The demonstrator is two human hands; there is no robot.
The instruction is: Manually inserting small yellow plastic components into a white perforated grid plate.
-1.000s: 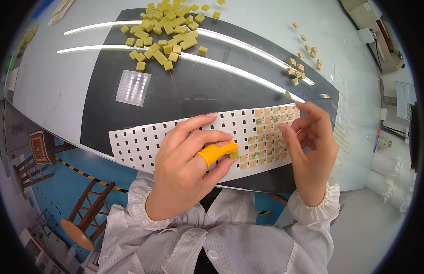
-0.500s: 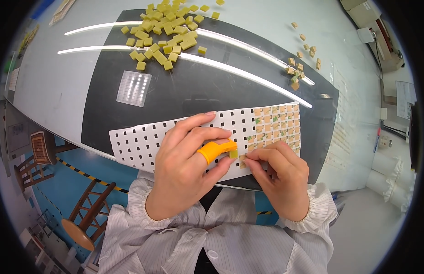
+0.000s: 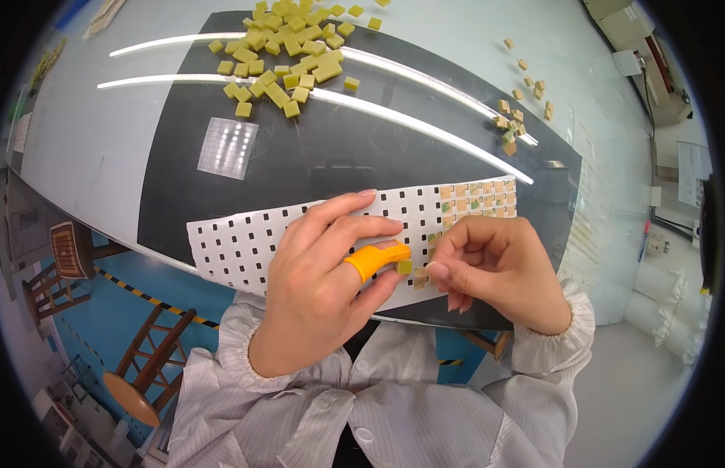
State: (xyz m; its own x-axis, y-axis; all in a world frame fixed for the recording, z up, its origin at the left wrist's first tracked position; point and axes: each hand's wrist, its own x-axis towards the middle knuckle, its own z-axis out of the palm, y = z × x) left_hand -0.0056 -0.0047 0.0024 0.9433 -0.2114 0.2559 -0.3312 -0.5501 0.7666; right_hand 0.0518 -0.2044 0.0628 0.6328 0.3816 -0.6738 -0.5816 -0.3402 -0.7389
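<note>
A white sheet (image 3: pixel 257 234) with rows of small black square holes lies across the front of the table. Tan square pieces (image 3: pixel 475 201) cover its right part. My left hand (image 3: pixel 319 273) rests over the middle of the sheet, an orange finger sleeve (image 3: pixel 370 260) on one finger. Between that finger and the thumb it grips a small yellow-green foam block (image 3: pixel 404 267). My right hand (image 3: pixel 495 269) hovers over the sheet's lower right, thumb and index tip pinched close together. Whatever is in that pinch is too small to make out. A tan piece (image 3: pixel 421 278) lies on the sheet beside its fingertips.
A heap of yellow-green foam blocks (image 3: pixel 288 47) sits at the back of the black mat (image 3: pixel 300 148). Small tan blocks (image 3: pixel 509 132) are scattered at the far right. A clear gridded sheet (image 3: pixel 228 148) lies left of centre. Wooden stools (image 3: pixel 148 366) stand on the floor at left.
My right hand has moved up and to the right, away from the tan piece near the left hand's block. My left hand keeps its grip, almost unmoved.
</note>
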